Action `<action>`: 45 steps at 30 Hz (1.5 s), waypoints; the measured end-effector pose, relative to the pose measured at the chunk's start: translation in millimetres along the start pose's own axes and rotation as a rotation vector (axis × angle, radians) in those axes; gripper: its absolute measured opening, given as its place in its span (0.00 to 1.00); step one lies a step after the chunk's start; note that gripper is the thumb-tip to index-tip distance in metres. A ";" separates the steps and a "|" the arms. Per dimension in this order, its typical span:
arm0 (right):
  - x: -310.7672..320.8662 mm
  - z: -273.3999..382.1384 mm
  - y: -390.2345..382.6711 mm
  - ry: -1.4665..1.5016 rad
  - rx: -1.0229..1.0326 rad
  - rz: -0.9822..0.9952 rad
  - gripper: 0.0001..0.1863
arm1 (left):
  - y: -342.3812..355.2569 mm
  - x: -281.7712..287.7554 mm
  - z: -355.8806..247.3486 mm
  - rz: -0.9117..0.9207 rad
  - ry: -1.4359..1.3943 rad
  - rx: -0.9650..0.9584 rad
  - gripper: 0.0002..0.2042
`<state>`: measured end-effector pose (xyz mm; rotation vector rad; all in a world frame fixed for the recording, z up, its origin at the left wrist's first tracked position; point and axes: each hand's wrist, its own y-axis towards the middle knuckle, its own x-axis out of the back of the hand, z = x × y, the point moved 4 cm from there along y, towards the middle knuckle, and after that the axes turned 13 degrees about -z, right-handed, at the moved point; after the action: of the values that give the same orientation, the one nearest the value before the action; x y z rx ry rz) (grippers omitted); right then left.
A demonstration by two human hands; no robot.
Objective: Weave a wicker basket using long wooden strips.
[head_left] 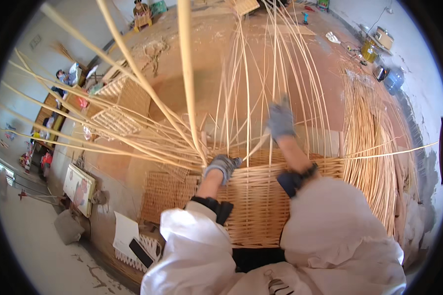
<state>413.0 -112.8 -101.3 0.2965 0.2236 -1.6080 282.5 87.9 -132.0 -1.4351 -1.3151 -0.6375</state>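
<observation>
On the far left a pale board [79,191] stands tilted near the wall, and lower down a black phone [142,252] lies next to a white sheet [126,231]. Behind them sits a small woven basket [135,96], with a flat woven piece [163,196] nearer the person. Long sticks [186,64] fan up and leftward from the left end of the large basket [256,206], which stands in the middle, straight in front of the person and between both pale sleeves. The left hand [224,167], in a grey glove, rests at its upper edge with fingers bent; what they pinch, I cannot tell. A light strip [257,146] slants from near there toward the right hand [280,120], also gloved, raised above the edge among thin upright canes; it is blurred, so its grip cannot be told. Farther right lies a thick bundle of canes [371,157], with a blue water jug [394,80] beyond it by the wall.
</observation>
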 end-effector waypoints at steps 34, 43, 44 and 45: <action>101.5 152.7 -136.8 0.225 0.054 -0.296 0.17 | 34.2 54.6 -186.8 -0.060 -0.062 0.049 0.32; 181.6 161.2 -119.3 -0.168 -0.099 -0.170 0.09 | -111.4 2.5 -248.6 -0.068 0.100 -0.626 0.41; 162.8 168.5 -93.7 -0.609 0.002 -0.035 0.13 | -115.7 7.9 -248.7 -0.141 0.126 -0.599 0.41; 150.8 174.9 -70.9 -1.065 0.098 0.094 0.16 | -114.3 7.0 -257.8 -0.113 0.126 -0.565 0.41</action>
<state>326.1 -307.3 12.5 -0.4835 -0.6744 -1.4858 242.6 -161.4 -6.0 -1.7361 -1.1708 -1.2261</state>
